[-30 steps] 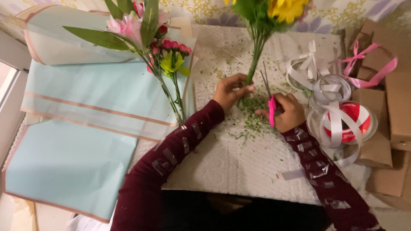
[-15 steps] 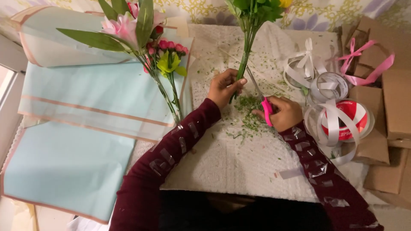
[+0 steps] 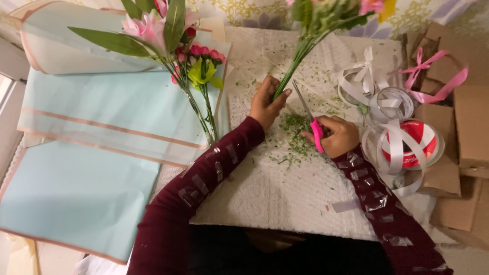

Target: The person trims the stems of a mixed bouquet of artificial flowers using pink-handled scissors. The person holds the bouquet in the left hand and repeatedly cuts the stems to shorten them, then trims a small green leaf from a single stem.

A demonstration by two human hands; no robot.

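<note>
At the far left, sheets of pale blue wrapping paper (image 3: 76, 188) with peach edging lay spread over the table (image 3: 285, 198), overlapping one another. On the upper sheets rested a loose bunch of flowers (image 3: 178, 46): a pink lily, long green leaves, small pink rosebuds and a yellow-green bloom, with thin stems running toward the near side.

Right of the paper, the table was covered by a white textured cloth. The left hand (image 3: 267, 103) was closed around the lower stems of a second bouquet (image 3: 326, 15), whose green stems slanted up and away to blossoms at the far edge of the view. The grip sat near the cut ends, low over the cloth. Just to the right of it, a scatter of green clippings (image 3: 295, 137) lay on the cloth between the two hands.

The right hand (image 3: 338, 136) was wrapped around the pink handles of a pair of scissors (image 3: 310, 119); the metal blades pointed up and to the left, toward the stems just beside the left hand, and looked nearly closed. Both arms wore dark maroon sleeves with shiny patches.

Farther right lay coils of white ribbon (image 3: 364, 76), some tied in a bow. Near them stood a clear round container (image 3: 391, 104) holding white ribbon, and nearer still a red and white ribbon spool (image 3: 412, 145) draped with loose white loops. A pink ribbon (image 3: 433, 76) lay across brown cardboard boxes (image 3: 471, 127) at the far right edge.
</note>
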